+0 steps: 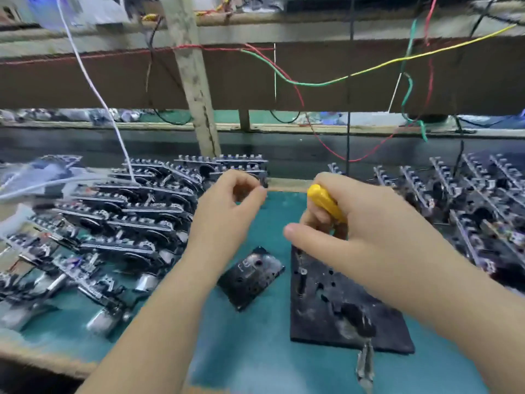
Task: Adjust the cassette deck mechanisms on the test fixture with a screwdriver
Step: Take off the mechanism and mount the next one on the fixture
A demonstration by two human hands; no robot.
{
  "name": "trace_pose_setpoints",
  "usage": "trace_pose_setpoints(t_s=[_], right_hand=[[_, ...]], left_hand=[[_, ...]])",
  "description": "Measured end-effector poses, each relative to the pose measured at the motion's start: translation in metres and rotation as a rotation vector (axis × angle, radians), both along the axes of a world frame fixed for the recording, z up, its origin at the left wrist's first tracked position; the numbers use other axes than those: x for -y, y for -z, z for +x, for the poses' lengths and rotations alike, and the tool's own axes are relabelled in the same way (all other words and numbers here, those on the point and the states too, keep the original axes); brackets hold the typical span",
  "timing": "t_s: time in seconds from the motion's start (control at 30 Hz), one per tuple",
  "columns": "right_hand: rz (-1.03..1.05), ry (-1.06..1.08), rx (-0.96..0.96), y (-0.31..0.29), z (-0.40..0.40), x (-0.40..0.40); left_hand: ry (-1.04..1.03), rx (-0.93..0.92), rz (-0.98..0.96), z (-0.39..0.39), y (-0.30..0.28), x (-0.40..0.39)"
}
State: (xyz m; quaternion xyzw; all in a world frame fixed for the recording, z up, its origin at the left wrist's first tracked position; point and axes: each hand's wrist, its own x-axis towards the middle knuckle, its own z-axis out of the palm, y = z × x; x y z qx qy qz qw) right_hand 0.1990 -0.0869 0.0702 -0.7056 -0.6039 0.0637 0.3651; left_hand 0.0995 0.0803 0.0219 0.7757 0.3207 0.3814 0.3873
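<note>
— Fixture and stock? Handling?
— Black test fixture [335, 302] flat near tabletop [272, 365] front edge, no deck mounted. Cassette deck mechanisms [133, 217] stacked along left and right edges: likely light, stiff, fragile; best gripped by frame edges.
— Hands?
— Right hand [369, 223] clamped on yellow screwdriver [326, 203]; left hand [227, 211] curled, thumb and fingertips nearly pinched, contents indiscernible.
— Obscured?
— Screwdriver tip hidden; stacks blurred.

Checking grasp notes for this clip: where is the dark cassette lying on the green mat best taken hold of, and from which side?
Probably by its two long edges, from above. The dark cassette lies flat and skewed on the green mat, apart from the black test fixture plate, with bare mat along both long sides. The empty left hand is nearer.
</note>
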Motion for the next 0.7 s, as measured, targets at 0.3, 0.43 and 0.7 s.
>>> trace_pose_setpoints(t_s=[0.3, 0.43, 0.7], right_hand=[[-0.264, 0.134, 0.067, 0.048, 0.039, -0.155], [-0.297, 0.112, 0.088, 0.064, 0.049, -0.183], [-0.266, 0.118, 0.217, 0.057, 0.054, -0.168]], left_hand=[[-0.119, -0.579, 0.279, 0.044, 0.031, -0.105], [-0.192, -0.59, 0.42, 0.043, 0.038, -0.103], [0.079, -0.486, 0.668, 0.024, 0.03, -0.076]])
